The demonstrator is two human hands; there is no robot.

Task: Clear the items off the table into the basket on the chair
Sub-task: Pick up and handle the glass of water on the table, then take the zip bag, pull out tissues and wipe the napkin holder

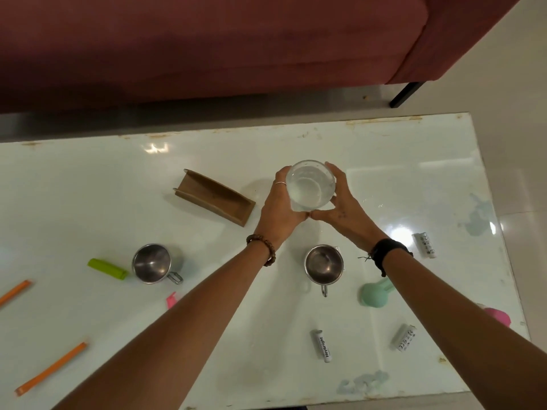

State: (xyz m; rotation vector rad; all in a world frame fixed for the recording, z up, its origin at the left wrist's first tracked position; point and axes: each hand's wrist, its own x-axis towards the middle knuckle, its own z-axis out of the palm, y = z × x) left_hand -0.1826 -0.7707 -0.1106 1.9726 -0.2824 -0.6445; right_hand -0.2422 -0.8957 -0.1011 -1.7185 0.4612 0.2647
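Note:
A clear glass bowl (310, 184) is cupped between both hands over the middle of the white table (88, 202). My left hand (279, 207) wraps its left side and my right hand (340, 205) wraps its right side, thumbs meeting beneath. A brown wooden tray (213, 196) lies to the left of the bowl. Two steel cups (152, 263) (324, 264) stand nearer to me. Neither basket nor chair is in view.
A green clip (107, 268), two orange sticks (14, 292) (50, 369) and a pink piece (171, 300) lie at the left. Three grey tubes (425, 244) (322, 345) (404, 337), a mint scoop (374, 294) and a pink item (498, 316) lie at the right. A maroon sofa (207, 45) stands behind the table.

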